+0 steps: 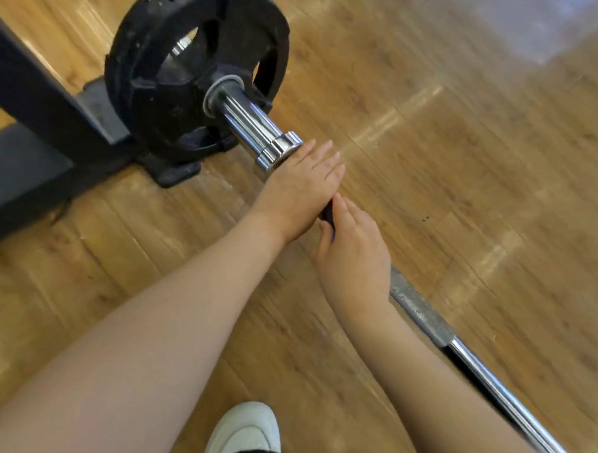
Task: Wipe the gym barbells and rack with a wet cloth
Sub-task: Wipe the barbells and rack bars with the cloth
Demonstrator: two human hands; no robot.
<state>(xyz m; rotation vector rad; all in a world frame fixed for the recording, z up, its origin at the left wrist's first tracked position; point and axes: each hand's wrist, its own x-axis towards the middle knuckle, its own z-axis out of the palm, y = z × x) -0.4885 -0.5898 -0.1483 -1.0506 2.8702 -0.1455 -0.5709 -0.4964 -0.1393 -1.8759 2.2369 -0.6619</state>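
Flat and spread, the left hand (297, 188) rests on the barbell (425, 318) just behind its chrome collar (280, 150), likely steadying it, while the right hand (352, 251) grips the shaft beside it; no cloth clearly shows, and the dark rack (28, 101) stands nearby.

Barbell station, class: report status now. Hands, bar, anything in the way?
Left hand flat, fingers straight, by the chrome sleeve end. Right hand on a dark object, grip unclear. Barbell low over floor. No cloth visible.
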